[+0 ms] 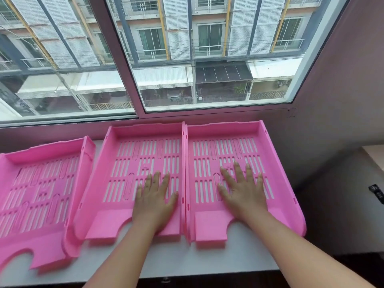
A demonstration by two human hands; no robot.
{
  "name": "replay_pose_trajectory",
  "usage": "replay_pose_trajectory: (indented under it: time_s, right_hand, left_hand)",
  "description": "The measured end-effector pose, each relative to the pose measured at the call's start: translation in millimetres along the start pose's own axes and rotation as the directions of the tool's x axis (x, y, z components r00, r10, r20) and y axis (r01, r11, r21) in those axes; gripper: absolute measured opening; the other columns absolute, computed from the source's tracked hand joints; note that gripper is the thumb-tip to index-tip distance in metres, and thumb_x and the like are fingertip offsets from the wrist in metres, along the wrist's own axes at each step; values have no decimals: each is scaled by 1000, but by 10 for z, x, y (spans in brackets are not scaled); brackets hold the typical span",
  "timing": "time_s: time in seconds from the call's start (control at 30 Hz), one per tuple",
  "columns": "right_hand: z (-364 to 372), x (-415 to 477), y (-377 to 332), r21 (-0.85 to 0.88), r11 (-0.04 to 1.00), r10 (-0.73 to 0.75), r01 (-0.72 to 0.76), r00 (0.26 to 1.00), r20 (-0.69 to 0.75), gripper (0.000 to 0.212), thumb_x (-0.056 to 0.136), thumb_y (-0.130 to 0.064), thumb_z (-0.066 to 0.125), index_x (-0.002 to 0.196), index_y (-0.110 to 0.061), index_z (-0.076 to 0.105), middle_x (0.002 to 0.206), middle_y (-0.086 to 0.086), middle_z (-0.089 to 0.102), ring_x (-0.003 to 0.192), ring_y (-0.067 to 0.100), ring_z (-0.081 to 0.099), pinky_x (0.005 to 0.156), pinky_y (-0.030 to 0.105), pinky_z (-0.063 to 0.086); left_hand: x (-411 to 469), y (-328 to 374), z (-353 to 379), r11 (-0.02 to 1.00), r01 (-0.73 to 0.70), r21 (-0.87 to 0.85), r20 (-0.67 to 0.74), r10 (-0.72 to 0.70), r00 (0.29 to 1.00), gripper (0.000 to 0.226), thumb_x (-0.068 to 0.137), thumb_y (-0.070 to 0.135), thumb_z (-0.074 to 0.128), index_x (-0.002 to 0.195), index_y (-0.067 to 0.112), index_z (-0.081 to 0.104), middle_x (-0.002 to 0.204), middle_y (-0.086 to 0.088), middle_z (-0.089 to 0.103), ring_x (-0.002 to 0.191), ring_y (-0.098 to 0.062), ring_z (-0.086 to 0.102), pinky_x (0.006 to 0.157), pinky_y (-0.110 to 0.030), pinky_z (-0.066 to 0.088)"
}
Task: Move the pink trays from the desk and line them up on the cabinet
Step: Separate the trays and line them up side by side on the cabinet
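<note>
Three pink slotted trays lie side by side on the white cabinet top (207,258) under the window. The left tray (41,183) sits slightly askew, its right wall overlapping the middle tray's front corner. The middle tray (128,163) and the right tray (280,194) touch wall to wall. My left hand (154,202) rests flat, fingers spread, on the middle tray's floor near its right wall. My right hand (242,194) rests flat, fingers spread, on the right tray's floor. Neither hand grips anything.
A large window (187,59) with a sill runs just behind the trays. A mauve wall (342,100) stands at the right. Beyond the cabinet's right end the floor drops away, with a pale desk corner (374,156) and a small dark object (377,193).
</note>
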State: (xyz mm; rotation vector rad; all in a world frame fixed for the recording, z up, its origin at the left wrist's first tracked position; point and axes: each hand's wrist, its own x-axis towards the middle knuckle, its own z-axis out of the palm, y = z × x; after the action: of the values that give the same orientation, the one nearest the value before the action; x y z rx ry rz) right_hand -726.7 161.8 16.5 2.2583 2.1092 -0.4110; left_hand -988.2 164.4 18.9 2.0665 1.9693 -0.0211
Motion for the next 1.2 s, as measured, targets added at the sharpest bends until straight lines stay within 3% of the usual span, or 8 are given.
replay_pose_trajectory:
  time_s: [0.43,0.57,0.73,0.8,0.87,0.97,1.2]
  right_hand:
    - [21,226,-61,-19,1000,-11,10,1000,-12,59,96,-62,5,152,-48,-7,165,0,-17,151,26,-17,120,58,-7]
    - [-103,170,-68,42,999,-17,17,1000,-6,62,96,-64,10,154,-45,-3,166,4,-11,152,26,-16,122,56,-5]
    - [-260,-386,-183,158,984,-63,83,990,-128,67,93,-61,20,155,-37,19,167,2,8,154,23,-1,123,49,1]
    - [-186,-651,-202,159,983,-83,96,993,-83,64,95,-60,24,155,-38,21,167,-1,10,154,22,1,124,47,5]
    - [-84,-806,-186,102,990,-95,98,995,-31,66,93,-64,20,154,-40,20,166,0,12,154,24,4,123,47,6]
    - [18,-868,-142,18,996,-88,89,996,-12,69,91,-66,12,155,-39,16,167,2,11,154,27,5,123,49,7]
    - [57,-737,-140,-39,996,-87,85,995,-41,67,92,-63,11,155,-40,16,166,4,15,153,29,10,122,53,16]
  left_hand:
    - [119,-7,-65,1000,14,-25,38,-14,999,67,97,60,17,156,34,-1,165,2,-11,151,-20,-12,121,-46,-6]
    - [66,142,-233,972,62,-225,-1,-63,998,70,98,58,19,156,21,12,166,-2,5,152,-21,0,122,-48,1]
    - [-480,473,-316,852,-91,-516,-97,47,994,74,97,55,40,157,24,10,165,6,11,150,-14,12,120,-41,15]
    - [-694,529,-207,852,-107,-512,-104,63,993,77,95,54,45,157,27,6,163,10,15,149,-12,17,117,-37,21]
    - [-799,533,-98,875,-79,-477,-105,33,994,81,93,54,48,156,29,5,158,6,32,144,-17,32,112,-38,34]
    - [-842,568,-14,926,-65,-371,-159,6,987,80,93,49,49,156,23,8,129,-4,59,121,-25,53,99,-41,48]
    - [-755,645,88,955,-24,-295,-298,-68,952,59,93,41,50,142,8,47,114,-10,72,109,-31,64,97,-46,50]
